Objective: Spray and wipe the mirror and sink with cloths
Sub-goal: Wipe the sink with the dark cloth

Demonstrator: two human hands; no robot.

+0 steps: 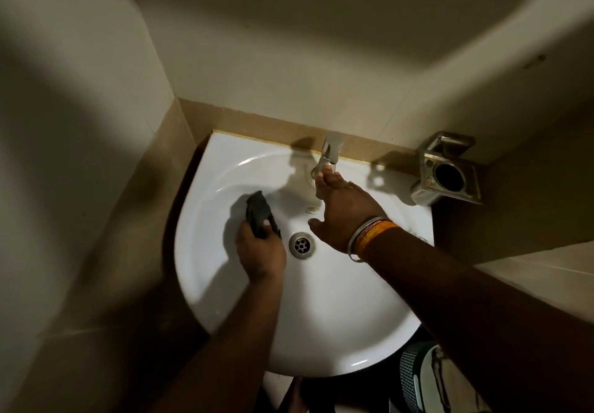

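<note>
White ceramic sink [225,284] is under wiping: left hand [262,253] pinches a dark cloth [259,214] against the basin left of the drain [301,244]. Right hand [340,210], fingers spread, touches the tap [331,150]. Mirror not visible; its status cannot be judged.
</note>
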